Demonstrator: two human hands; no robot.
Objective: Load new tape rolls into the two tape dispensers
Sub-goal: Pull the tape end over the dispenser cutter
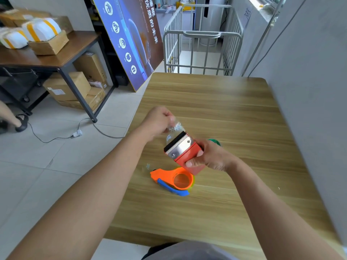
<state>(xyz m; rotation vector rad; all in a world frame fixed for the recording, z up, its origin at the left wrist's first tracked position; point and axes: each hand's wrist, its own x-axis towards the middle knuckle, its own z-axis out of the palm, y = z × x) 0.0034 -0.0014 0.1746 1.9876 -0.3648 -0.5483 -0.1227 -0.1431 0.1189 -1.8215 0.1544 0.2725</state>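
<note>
My right hand [210, 156] grips a red tape dispenser [185, 152] above the wooden table [234, 113]; its metal plate and black serrated blade point up and to the left. My left hand [159, 122] pinches the clear tape end [174, 128], stretched from the blade edge. A second dispenser, orange with a blue handle [172, 180], lies flat on the table just below the red one. A green roll [215, 142] peeks out behind my right hand, mostly hidden.
A small scrap of tape [148, 166] lies on the table left of the orange dispenser. A grey wall panel [309, 91] borders the table on the right. A metal cage cart [202, 47] stands beyond the far edge, and a desk with boxes [47, 51] at left.
</note>
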